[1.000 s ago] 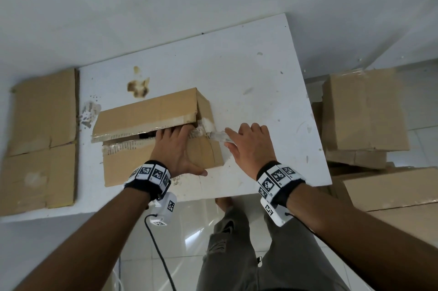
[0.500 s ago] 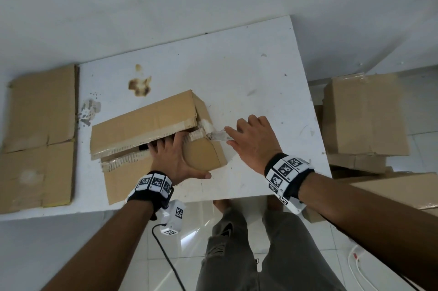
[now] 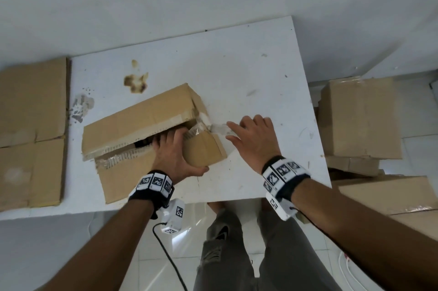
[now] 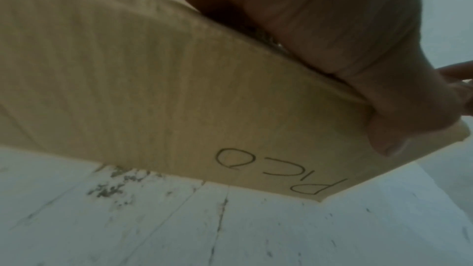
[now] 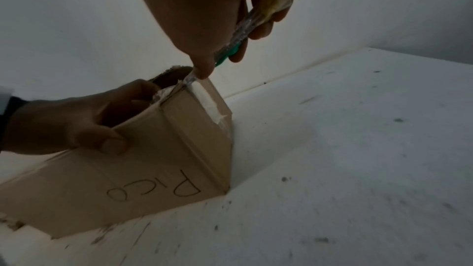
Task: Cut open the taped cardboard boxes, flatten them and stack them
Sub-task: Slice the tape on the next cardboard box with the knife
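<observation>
Where the person stands at the near edge, the scene reads outward thus:

Left hand: the left hand [image 3: 176, 157] grips the near top edge of the brown cardboard box [image 3: 142, 122], fingers hooked into the slit top seam, thumb pressed on the near side above the handwritten "PiCO".

Right hand: the right hand [image 3: 254, 142] is closed around a green-handled cutter [image 5: 226, 56] wrapped in clear tape; its blade meets the box's top right corner, where pale tape [image 5: 208, 98] runs down the end face.

Box: it lies at a slant on the white, stained counter [image 3: 237, 77], its top flaps parted along the seam.

Left end of counter: flattened brown cardboard [image 3: 30, 129] lies flat.

Floor, right: closed brown boxes [image 3: 360, 118] are stacked beside the counter.
</observation>
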